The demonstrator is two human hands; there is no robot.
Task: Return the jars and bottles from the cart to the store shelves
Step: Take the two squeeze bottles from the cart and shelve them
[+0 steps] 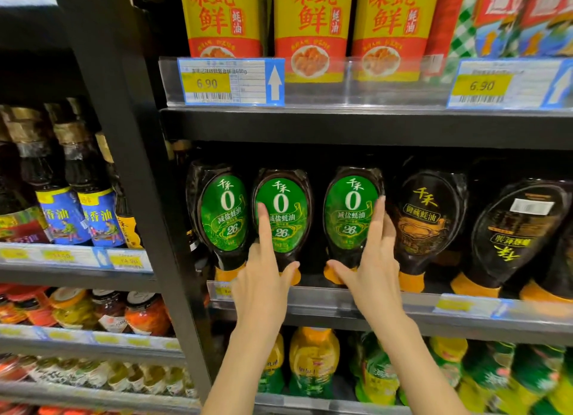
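Observation:
Three dark squeeze bottles with green oval labels stand cap-down on the middle shelf (412, 303). My left hand (263, 278) holds the middle green bottle (286, 197), index finger straight up its label and thumb under its neck. My right hand (375, 265) grips the right green bottle (347, 203), fingers along its right side and thumb at its orange cap. The left green bottle (221, 210) stands untouched. The cart is out of view.
Dark bottles with gold lettering (431, 222) stand right of the green ones. Yellow oyster sauce pouches (313, 26) fill the shelf above, yellow-green bottles (313, 362) the shelf below. A black upright post (130, 166) separates a left bay of sesame oil bottles (93, 203) and jars (142, 312).

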